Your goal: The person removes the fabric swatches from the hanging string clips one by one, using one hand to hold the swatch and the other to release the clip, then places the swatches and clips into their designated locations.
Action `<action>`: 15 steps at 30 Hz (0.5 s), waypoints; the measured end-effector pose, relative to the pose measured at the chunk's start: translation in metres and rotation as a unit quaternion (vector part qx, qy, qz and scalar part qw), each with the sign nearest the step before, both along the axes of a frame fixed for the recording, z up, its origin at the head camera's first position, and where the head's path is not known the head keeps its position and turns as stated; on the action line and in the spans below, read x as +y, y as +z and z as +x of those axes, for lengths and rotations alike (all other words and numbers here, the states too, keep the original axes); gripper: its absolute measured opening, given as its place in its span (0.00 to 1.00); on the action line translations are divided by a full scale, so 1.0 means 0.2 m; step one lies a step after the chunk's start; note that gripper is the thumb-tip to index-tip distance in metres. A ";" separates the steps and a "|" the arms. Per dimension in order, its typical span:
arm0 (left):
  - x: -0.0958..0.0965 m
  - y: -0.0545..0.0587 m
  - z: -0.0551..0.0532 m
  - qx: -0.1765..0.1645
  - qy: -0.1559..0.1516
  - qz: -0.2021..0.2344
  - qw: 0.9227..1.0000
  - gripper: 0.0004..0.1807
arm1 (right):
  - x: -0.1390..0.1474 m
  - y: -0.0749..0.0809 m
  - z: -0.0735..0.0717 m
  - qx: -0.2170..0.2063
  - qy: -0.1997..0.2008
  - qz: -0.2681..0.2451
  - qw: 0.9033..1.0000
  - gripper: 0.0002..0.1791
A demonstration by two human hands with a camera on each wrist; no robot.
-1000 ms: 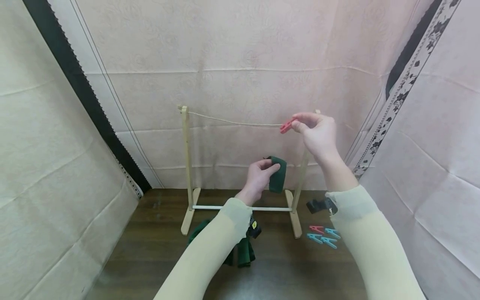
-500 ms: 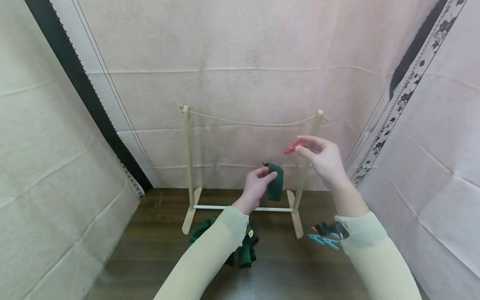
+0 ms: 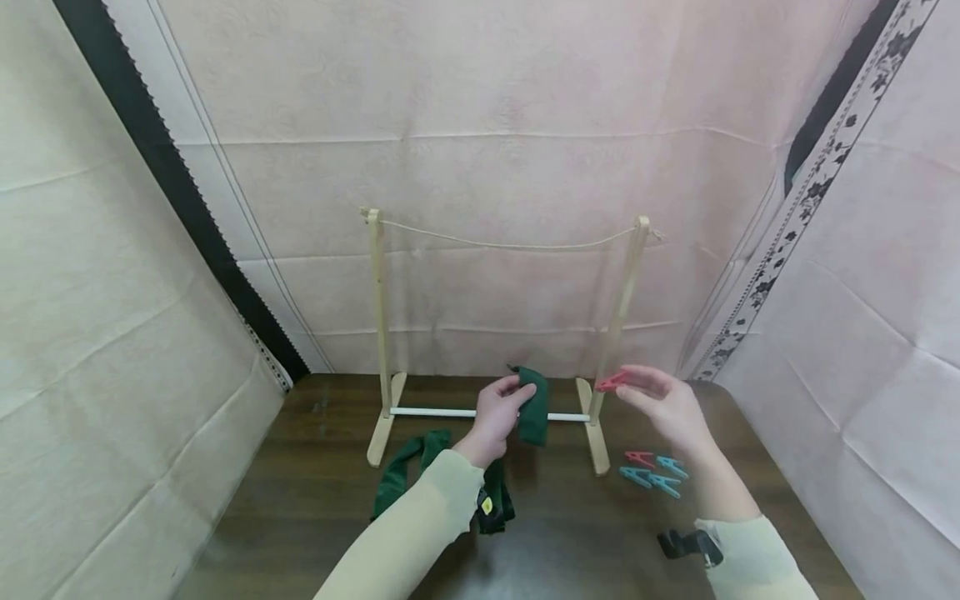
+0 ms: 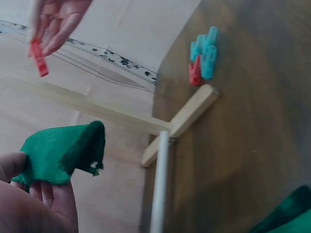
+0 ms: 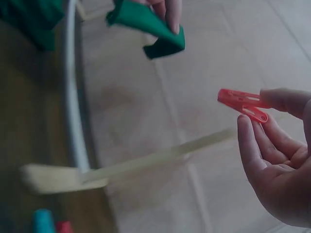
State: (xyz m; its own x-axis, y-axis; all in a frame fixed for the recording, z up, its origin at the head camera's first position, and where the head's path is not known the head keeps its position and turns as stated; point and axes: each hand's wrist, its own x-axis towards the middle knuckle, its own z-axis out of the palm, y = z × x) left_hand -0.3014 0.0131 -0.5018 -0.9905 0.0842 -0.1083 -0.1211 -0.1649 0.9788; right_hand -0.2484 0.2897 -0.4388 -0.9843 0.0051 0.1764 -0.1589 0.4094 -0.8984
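Observation:
My left hand (image 3: 500,415) pinches a folded piece of dark green cloth (image 3: 533,410) between thumb and fingers, low in front of the rack's white crossbar (image 3: 435,412). In the left wrist view the cloth (image 4: 63,153) curves over the fingertips, its frayed end hanging free. To the right, my right hand (image 3: 670,408) holds a red clothespin (image 5: 244,104) by its handle ends, with thumb and fingers on opposite sides. The clothespin's nose points left, beside the right post (image 3: 622,308). A cream cord (image 3: 517,247) sags between the tops of the two wooden posts, with nothing hanging on it.
More green cloth (image 3: 397,479) lies on the brown wooden table (image 3: 315,500), partly behind the left forearm. Several blue clothespins (image 3: 636,476) and one red clothespin (image 3: 640,458) lie right of the rack's right foot (image 3: 596,437). Pale fabric walls (image 3: 510,83) enclose the table.
Both hands have come down from near the cord, the right one farther, carrying the red clothespin away from it. The left hand has lowered the green cloth slightly leftward.

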 end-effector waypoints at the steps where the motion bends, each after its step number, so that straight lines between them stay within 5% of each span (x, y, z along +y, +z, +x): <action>1: 0.00 -0.02 0.01 -0.006 0.003 0.004 1.000 0.28 | 0.01 -0.03 0.01 -0.005 0.000 0.002 1.000 0.31; 8: -0.03 -0.14 0.08 -0.042 0.007 0.022 0.999 0.33 | 0.10 -0.25 0.11 -0.063 0.002 0.002 0.998 0.32; 15: -0.02 -0.21 0.14 -0.060 0.014 0.030 0.998 0.32 | 0.17 -0.37 0.19 -0.094 0.008 -0.045 0.995 0.33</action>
